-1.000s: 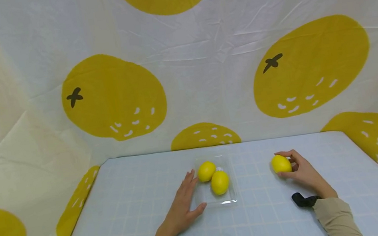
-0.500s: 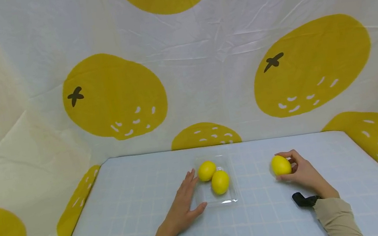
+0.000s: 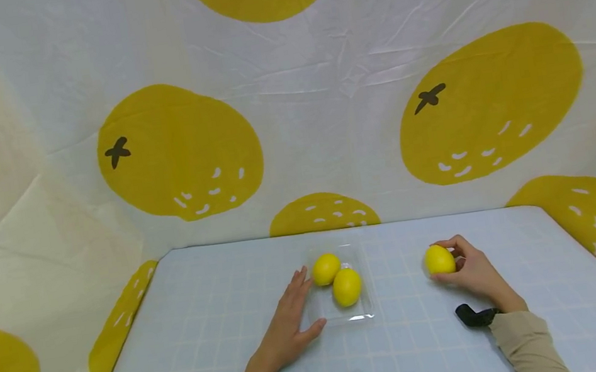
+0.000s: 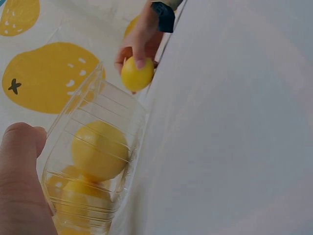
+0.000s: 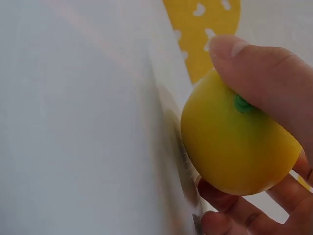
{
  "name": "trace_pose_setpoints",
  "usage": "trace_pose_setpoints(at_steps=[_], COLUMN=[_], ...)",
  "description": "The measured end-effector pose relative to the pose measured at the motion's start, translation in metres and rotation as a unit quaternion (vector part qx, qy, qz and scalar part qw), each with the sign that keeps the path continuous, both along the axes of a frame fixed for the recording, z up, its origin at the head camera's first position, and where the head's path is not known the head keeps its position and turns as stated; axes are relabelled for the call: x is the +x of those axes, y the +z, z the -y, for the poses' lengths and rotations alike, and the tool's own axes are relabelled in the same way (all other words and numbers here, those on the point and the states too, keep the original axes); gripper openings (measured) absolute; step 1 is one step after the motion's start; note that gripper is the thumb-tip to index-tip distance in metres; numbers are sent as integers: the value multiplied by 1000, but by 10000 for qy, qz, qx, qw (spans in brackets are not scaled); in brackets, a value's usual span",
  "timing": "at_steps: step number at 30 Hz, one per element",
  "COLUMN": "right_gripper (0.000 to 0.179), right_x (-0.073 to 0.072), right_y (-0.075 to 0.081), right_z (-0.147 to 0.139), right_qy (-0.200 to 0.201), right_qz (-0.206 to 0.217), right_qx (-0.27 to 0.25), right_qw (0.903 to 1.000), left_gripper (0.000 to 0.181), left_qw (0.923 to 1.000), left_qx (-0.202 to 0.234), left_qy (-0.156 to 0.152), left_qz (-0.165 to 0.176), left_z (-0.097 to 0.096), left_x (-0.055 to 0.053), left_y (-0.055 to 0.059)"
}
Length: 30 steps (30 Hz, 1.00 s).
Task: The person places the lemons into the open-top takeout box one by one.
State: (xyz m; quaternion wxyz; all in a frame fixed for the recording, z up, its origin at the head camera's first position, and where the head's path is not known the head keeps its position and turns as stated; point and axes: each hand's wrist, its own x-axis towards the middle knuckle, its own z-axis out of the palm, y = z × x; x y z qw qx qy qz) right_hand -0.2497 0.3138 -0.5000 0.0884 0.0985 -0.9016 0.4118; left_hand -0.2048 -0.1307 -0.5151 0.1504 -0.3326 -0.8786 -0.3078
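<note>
My right hand [image 3: 476, 272] grips a yellow lemon [image 3: 439, 259] between thumb and fingers, to the right of a clear plastic tray [image 3: 327, 315]. Up close in the right wrist view, this lemon [image 5: 234, 147] shows a green stem nub beside the thumb. Whether it touches the table, I cannot tell. Two other lemons lie in the tray, a farther lemon [image 3: 325, 269] and a nearer lemon [image 3: 348, 287]. Along the tray's left side rests my left hand [image 3: 284, 334], fingers straight and thumb spread at the near corner. The left wrist view shows both lemons through the ribbed tray wall [image 4: 122, 103].
A pale blue checked cloth [image 3: 412, 348] covers the table. Behind it and at the sides hangs a white curtain [image 3: 326, 144] printed with large yellow fruit. Black wrist cameras sit on both wrists.
My right hand, still holding its lemon, has shifted slightly left. The left hand, the tray and the two lemons in it stay where they were.
</note>
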Motion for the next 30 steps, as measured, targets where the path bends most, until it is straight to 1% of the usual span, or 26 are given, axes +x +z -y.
trace_pose_setpoints(at_steps=[2,6,8,13,23,30], right_gripper=[64,62,62,60,60,58], right_x=[0,-1,-2,-3,-8,-8], right_y=[3,6,7,12,31,46], right_z=[2,5,7,19,52,82], right_qy=[7,40,61,91,346,640], right_qz=[3,42,37,-23,-396,-655], right_qx=[24,-12,-85,-316,-683,-722], right_qw=[10000,10000,9999,9995,9963,9932], left_gripper=[77,77,77,77,77,77], left_qw=[10000,9998,9996,9993,9995,9996], left_qx=[7,-17,-32,-16,12,17], left_qy=[5,28,39,22,41,49], left_qz=[-7,190,282,362,298,281], left_z=[0,0,0,0,0,1], left_x=[0,1,2,3,2,2], left_y=[0,2,3,4,2,2])
